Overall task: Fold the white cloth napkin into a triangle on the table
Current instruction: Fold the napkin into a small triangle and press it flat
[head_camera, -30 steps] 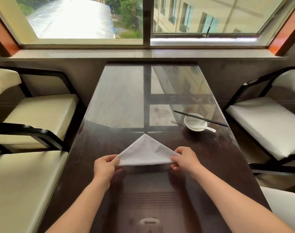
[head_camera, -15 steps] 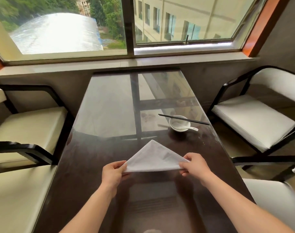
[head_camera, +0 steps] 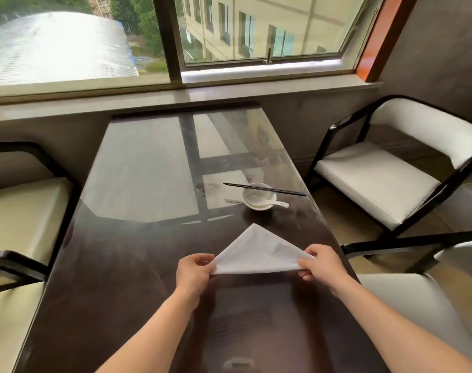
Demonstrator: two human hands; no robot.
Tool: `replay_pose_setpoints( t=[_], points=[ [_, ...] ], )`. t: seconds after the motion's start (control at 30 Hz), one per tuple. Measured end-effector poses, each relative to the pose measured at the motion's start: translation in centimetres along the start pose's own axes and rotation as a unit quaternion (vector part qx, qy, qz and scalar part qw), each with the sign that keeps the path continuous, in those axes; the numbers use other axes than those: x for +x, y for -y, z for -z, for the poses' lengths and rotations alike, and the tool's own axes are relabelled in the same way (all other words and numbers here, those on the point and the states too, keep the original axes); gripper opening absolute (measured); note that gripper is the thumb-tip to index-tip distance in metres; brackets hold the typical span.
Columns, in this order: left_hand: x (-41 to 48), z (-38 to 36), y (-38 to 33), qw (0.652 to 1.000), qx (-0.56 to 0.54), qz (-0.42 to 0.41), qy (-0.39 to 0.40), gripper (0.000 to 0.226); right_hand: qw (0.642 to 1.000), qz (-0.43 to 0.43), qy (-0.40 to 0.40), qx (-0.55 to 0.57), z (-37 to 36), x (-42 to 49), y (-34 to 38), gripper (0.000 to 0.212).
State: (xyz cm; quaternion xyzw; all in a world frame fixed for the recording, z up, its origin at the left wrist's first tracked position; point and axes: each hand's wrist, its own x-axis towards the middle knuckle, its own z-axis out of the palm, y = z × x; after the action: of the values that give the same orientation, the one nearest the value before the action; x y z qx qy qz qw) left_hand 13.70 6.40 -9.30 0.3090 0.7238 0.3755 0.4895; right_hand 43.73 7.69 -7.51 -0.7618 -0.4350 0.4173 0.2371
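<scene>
Hands pinching napkin corners, forearms outstretched

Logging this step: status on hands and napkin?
Left hand and right hand pinch the base corners. White napkin already triangular, on table. Bowl beyond, apart.

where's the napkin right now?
In the head view the white napkin, already a triangle, lies on the dark table right of centre, near the person, pinched at its corners by the left hand and right hand, just before the bowl.
</scene>
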Motion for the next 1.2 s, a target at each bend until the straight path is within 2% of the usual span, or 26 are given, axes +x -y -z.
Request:
replay_pose_setpoints(
  t=[0.47,0.77,1.03,1.2],
  points=[
    [2.3,-4.7,-1.4,0.981,0.189,-0.053,0.0,0.015,0.998,-0.038,-0.036,-0.027,0.8,5.7,-0.3,0.008],
    [3.6,-5.5,-1.0,0.953,0.288,-0.096,-0.01,0.014,0.988,-0.045,-0.049,-0.14,0.7,7.0,-0.2,0.014],
    [4.2,-5.8,-0.2,0.933,0.333,-0.136,-0.012,0.022,0.973,-0.027,-0.047,-0.225,0.6,7.3,-0.3,0.015],
    [4.1,-5.7,-0.2,0.934,0.33,-0.14,-0.009,0.024,0.968,-0.022,-0.046,-0.245,0.5,7.3,-0.3,0.016]
  ],
)
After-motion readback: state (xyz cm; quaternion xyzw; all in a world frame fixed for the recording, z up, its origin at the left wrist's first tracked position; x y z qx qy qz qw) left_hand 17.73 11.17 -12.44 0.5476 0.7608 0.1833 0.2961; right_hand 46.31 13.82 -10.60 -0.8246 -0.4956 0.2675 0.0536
